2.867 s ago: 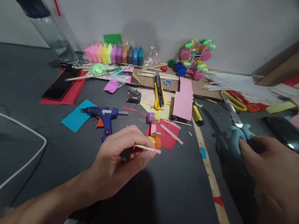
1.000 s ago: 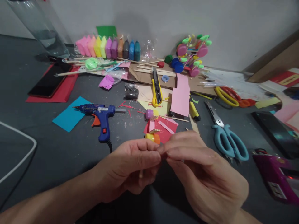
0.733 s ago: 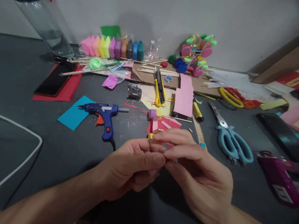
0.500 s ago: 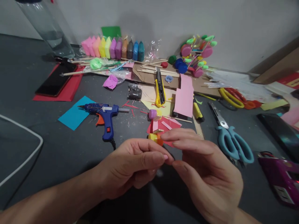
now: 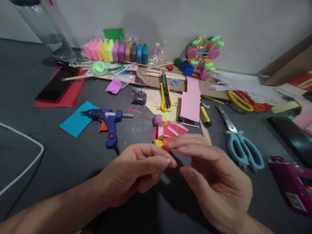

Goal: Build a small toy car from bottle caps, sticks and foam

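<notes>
Between the thumb and forefinger of my left hand is pinched a tiny pink bit of clay. My right hand hovers just to its right, thumb and fingers apart, with nothing visible in it. Behind my fingertips stands a small yellow and orange piece, partly hidden by the right fingers. Farther back lie red paper scraps and a small purple and yellow piece.
A blue hot glue gun lies left on blue paper. Blue-handled scissors are at right. A yellow box cutter and pink paper lie centrally. Bagged clay packs line the wall.
The right thumb has drawn slightly away from the left fingertips, widening the gap between the hands. The pink bit stays pinched in my left hand. The view has shifted slightly.
</notes>
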{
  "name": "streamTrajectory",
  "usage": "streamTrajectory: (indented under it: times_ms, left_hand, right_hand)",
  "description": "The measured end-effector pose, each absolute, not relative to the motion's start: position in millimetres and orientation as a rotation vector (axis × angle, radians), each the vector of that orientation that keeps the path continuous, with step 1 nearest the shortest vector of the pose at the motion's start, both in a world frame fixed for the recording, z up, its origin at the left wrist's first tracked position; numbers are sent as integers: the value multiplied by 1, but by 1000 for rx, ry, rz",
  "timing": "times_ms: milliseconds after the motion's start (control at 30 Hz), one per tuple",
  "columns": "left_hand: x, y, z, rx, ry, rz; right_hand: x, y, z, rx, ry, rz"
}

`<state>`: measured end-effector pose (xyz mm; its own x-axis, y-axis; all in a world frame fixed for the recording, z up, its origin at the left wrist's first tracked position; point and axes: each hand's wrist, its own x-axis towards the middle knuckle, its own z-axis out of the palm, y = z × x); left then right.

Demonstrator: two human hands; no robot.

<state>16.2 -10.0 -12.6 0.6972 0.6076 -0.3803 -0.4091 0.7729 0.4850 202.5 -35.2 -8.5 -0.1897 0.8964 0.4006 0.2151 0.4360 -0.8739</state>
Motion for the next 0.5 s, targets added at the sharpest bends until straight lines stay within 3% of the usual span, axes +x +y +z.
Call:
streamTrajectory:
  times_ms: [500]
  left_hand:
    - [18, -10, -13, 472, 620, 520]
  right_hand:
    - [195, -32, -12, -1029, -1873, 571]
